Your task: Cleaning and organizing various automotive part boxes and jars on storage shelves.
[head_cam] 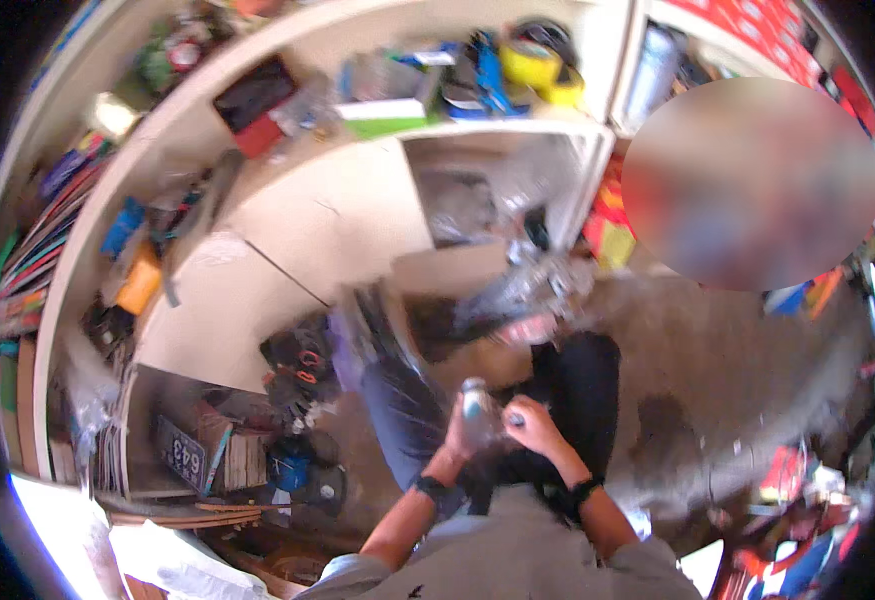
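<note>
My left hand point(457, 433) is closed around a small bottle or can point(474, 403) with a pale top and a white-and-teal side, held upright above my lap. Just to the right, my right hand point(538, 429) has its fingers curled around a small dark round-ended item point(516, 420); motion blur hides what it is. The two hands are close together but apart. Beneath them are my dark trousers point(583, 390), knees bent. Past my knees lies a heap of clear plastic wrapping point(538, 289).
A cream shelf unit point(332, 202) curves around the front and left, with a yellow-and-black item point(538, 64) on top. An open toolbox or tool case point(298, 356) sits left of my knee. Brown floor point(715, 360) stretches right; clutter point(790, 510) lies at lower right. One upper-right area is blurred out.
</note>
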{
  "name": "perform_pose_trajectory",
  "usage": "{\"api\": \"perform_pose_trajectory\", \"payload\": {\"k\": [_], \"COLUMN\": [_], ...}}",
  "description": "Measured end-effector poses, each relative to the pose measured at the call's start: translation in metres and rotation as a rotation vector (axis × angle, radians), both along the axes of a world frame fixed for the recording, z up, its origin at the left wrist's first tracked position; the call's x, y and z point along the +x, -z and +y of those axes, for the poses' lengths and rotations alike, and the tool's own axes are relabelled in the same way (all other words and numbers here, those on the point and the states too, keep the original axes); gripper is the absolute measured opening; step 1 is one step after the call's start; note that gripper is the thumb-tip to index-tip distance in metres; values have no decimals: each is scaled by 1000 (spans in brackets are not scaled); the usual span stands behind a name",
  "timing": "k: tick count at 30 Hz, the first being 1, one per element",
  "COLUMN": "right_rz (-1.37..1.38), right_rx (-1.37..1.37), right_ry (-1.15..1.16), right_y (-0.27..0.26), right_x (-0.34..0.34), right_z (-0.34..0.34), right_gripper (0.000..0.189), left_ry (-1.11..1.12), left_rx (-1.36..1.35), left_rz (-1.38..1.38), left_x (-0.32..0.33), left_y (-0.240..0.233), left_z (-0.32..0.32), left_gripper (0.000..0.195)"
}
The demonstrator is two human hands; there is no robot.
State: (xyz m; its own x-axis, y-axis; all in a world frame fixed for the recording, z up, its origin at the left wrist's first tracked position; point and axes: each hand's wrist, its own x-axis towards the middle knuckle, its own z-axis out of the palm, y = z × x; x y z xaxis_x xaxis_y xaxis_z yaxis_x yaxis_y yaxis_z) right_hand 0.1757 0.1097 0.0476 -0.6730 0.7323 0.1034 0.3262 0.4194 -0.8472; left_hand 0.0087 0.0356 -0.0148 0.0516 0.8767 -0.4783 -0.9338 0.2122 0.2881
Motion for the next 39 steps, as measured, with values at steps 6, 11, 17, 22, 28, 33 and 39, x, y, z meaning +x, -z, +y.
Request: {"api": "perform_pose_trajectory", "payload": {"k": [6,11,17,22,28,33,39], "right_rz": [71,1,56,42,22,22,-40], "right_rx": [-43,-53,-138,-166,-165,-141,-160], "right_ry": [34,71,55,63,53,60,80], "right_y": [16,33,40,35,34,40,46], "right_x": [7,11,11,8,9,11,10], "right_z": [5,9,12,12,12,11,12], "right_gripper": [15,17,18,18,16,19,21], "left_ry": [112,99,-98,-193,-282,-270,-264], "left_rx": [0,22,245,392,455,531,631], "left_rz": [29,112,453,598,554,521,263], "left_x": [-6,-36,-88,-99,-94,-92,-90], "left_y": [-9,-65,-209,-309,-338,-342,-354], "left_z": [-3,7,51,53,48,47,43], "left_gripper": [59,62,63,65,64,63,67]}}
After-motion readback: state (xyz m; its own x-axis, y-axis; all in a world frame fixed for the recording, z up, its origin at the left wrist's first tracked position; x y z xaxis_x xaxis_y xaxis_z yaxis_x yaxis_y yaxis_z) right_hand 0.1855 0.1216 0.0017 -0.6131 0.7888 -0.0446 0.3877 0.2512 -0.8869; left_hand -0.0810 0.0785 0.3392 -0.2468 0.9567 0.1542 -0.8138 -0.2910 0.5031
